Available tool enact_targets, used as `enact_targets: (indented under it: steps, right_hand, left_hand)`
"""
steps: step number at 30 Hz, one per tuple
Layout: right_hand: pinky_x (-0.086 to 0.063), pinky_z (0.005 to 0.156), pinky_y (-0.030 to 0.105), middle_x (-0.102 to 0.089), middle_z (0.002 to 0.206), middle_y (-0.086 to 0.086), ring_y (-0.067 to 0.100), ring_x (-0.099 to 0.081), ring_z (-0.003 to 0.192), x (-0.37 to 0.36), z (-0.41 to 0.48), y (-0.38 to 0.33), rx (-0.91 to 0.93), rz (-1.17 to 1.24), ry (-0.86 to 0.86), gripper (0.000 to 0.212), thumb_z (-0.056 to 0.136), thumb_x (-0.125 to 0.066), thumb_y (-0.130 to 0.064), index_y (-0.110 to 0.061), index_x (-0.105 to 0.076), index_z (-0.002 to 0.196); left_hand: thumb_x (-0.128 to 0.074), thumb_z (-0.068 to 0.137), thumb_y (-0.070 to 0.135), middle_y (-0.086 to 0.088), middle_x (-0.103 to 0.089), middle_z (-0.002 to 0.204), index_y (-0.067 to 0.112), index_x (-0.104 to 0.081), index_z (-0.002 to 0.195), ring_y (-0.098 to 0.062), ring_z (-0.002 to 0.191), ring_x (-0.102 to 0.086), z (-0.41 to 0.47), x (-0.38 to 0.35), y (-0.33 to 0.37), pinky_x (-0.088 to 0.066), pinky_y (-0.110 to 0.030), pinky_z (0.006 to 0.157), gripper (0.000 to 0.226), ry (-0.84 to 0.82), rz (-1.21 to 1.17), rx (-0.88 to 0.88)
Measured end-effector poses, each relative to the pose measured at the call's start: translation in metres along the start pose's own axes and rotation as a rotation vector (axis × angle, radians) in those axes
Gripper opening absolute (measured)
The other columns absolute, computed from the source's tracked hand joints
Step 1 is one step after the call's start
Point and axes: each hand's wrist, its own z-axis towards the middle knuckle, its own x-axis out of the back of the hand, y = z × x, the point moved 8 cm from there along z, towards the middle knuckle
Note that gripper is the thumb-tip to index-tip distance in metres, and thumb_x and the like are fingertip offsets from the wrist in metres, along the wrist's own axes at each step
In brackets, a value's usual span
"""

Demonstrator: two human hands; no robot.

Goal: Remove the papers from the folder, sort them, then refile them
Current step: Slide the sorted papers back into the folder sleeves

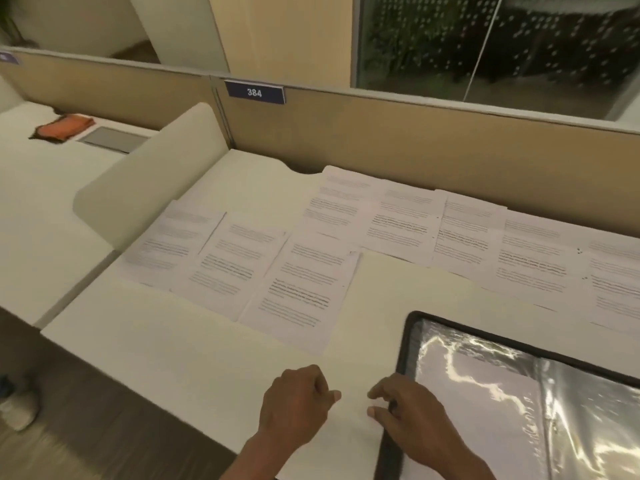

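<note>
1. Head view, papers [304,271]: lying face up in overlapping rows across the far half of the desk [173,341], long sides running away from the body, well beyond both hands.
2. Folder [404,344]: lying open at the near right, shiny plastic sleeves showing.
3. Right hand [412,414]: resting at the folder's black left edge, fingers bent and slightly apart, gripping nothing.
4. Left hand [298,400]: sitting just beside it, loosely curled, holding nothing.
5. Judging the next reach: probably going straight forward for the nearest sheet, left hand being closer, right hand better placed for the folder.
</note>
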Motion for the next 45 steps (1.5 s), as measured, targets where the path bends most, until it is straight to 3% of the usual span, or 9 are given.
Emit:
enact_targets:
  steps: [5,14,25,31,36,40,45]
  right_hand:
    - [-0.043,0.085,0.015,-0.056,0.103,-0.027,-0.009,-0.051,0.1,0.031,0.048,-0.02,0.014,-0.123,-0.004,0.022,0.097,-0.063,-0.057,-0.044,-0.062,0.115]
    - [-0.051,0.087,0.028,-0.064,0.104,-0.02,0.001,-0.061,0.096,0.088,0.152,-0.032,0.055,-0.157,-0.016,0.023,0.095,-0.069,-0.051,-0.037,-0.068,0.112]
    - [-0.063,0.087,0.046,-0.075,0.091,-0.009,0.013,-0.074,0.087,0.109,0.271,-0.04,-0.24,0.398,0.233,0.017,0.082,-0.088,-0.034,-0.03,-0.076,0.095]
    - [-0.062,0.09,0.049,-0.076,0.095,-0.003,0.022,-0.075,0.089,0.11,0.344,-0.047,-0.377,0.467,0.317,0.024,0.08,-0.089,-0.034,-0.028,-0.075,0.099]
    - [-0.054,0.101,0.041,-0.07,0.121,0.002,0.022,-0.068,0.111,0.109,0.395,-0.06,-0.402,0.286,0.348,0.04,0.085,-0.087,-0.034,-0.019,-0.073,0.119]
    - [-0.048,0.107,0.039,-0.062,0.141,0.006,0.026,-0.06,0.127,0.104,0.423,-0.069,-0.356,0.044,0.336,0.054,0.088,-0.084,-0.035,-0.018,-0.066,0.135]
    - [-0.032,0.123,0.047,-0.033,0.168,0.009,0.029,-0.027,0.155,0.084,0.445,-0.06,-0.357,-0.175,0.245,0.074,0.094,-0.075,-0.043,-0.017,-0.044,0.156]
  left_hand:
    - [-0.071,0.089,0.065,0.017,-0.07,0.083,0.027,-0.064,0.085,-0.003,0.077,-0.065,0.056,0.038,0.007,-0.054,-0.026,0.071,0.039,0.052,0.059,-0.091]
    - [-0.077,0.087,0.062,0.017,-0.07,0.085,0.029,-0.064,0.078,-0.008,0.08,-0.067,0.137,0.087,0.011,-0.057,-0.031,0.075,0.037,0.112,0.013,-0.027]
    - [-0.088,0.081,0.051,0.01,-0.074,0.068,0.023,-0.072,0.071,-0.011,0.071,-0.072,0.273,0.136,-0.017,-0.065,-0.041,0.075,0.034,0.038,-0.153,-0.003]
    - [-0.089,0.083,0.042,0.001,-0.078,0.081,0.014,-0.076,0.075,-0.023,0.083,-0.075,0.366,0.16,-0.027,-0.065,-0.045,0.085,0.032,-0.078,-0.208,0.004]
    - [-0.093,0.074,0.04,-0.013,-0.08,0.09,-0.002,-0.075,0.088,-0.034,0.086,-0.078,0.439,0.173,-0.039,-0.065,-0.053,0.086,0.048,-0.155,-0.314,0.078]
    - [-0.09,0.079,0.05,-0.01,-0.074,0.102,0.005,-0.068,0.102,-0.029,0.089,-0.075,0.477,0.171,-0.044,-0.062,-0.04,0.086,0.055,-0.142,-0.235,0.125]
    - [-0.089,0.079,0.054,-0.014,-0.073,0.114,0.005,-0.066,0.112,-0.032,0.105,-0.071,0.51,0.153,-0.045,-0.049,-0.034,0.075,0.063,-0.135,-0.276,0.171]
